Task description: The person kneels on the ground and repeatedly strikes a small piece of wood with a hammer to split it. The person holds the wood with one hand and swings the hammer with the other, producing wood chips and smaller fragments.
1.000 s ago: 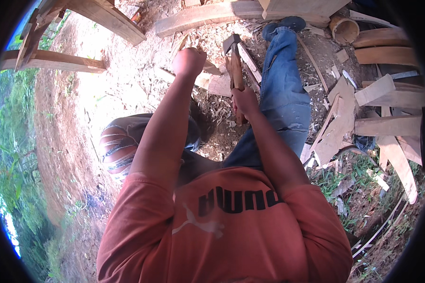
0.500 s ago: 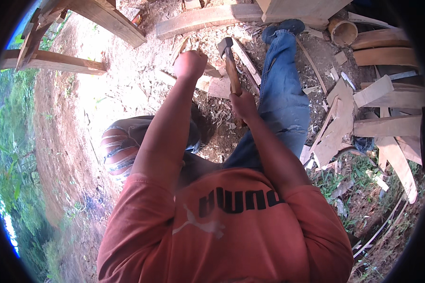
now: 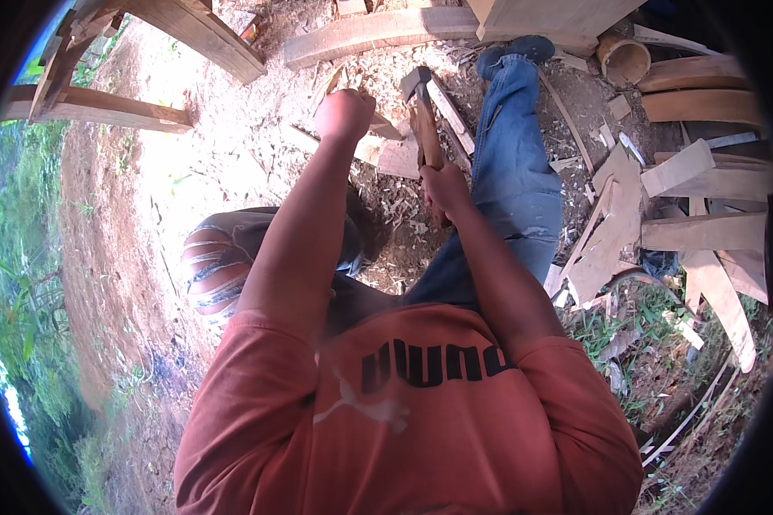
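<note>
Head cam: I see the right hand [image 3: 442,184] clenched round the wooden handle of the hatchet [image 3: 421,120], head up & tilted over the chip-strewn ground w/ a pale wood piece [image 3: 391,154] just beside it. Left hand [image 3: 345,113] is balled in a fist near that piece; I can't tell if it grips anything. Plank stack [image 3: 687,232] lies right of the jeans leg [image 3: 515,172].

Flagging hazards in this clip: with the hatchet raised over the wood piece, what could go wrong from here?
1. The left hand grips the wood piece close beside the hatchet; a stray blow could hit fingers.
2. The right hand holds the handle alone, and the outstretched leg in jeans lies right beside the blade's path; a glancing strike might reach it.
3. Loose chips around the piece could let it shift.
</note>
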